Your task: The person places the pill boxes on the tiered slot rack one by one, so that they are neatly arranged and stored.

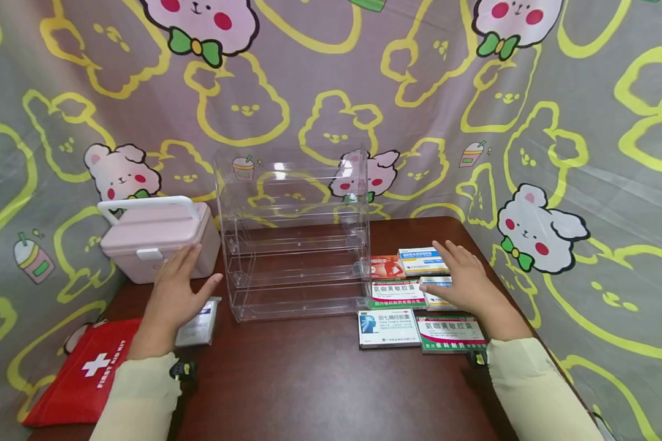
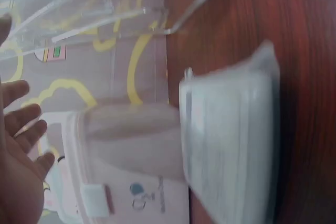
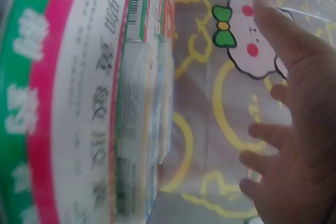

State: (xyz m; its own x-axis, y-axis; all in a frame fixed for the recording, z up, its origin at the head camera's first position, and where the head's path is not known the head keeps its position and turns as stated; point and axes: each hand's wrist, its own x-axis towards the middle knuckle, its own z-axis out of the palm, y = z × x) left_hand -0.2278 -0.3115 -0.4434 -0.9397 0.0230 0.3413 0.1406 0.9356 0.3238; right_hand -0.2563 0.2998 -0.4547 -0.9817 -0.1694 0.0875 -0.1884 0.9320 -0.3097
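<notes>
The medicine boxes (image 1: 398,295) lie in a cluster on the table (image 1: 309,392), to the right of the clear rack (image 1: 298,310), and your right hand (image 1: 462,283) is raised over them, fingers loosely extended and gripping nothing. It hides part of a blue-and-white box; in the right wrist view, the nearest box runs off the left edge. Your left hand (image 1: 178,297) is likewise open and holds nothing, covering one side of the white packet (image 1: 200,324), whose print is too blurred to read. Behind that hand stands the pink case (image 1: 154,242), its front lettering mostly covered by your fingers. Your left sleeve (image 1: 138,392) overlaps the red pouch (image 1: 83,386), and the rack's transparent upper shelves blend into the patterned curtain (image 1: 320,73).
</notes>
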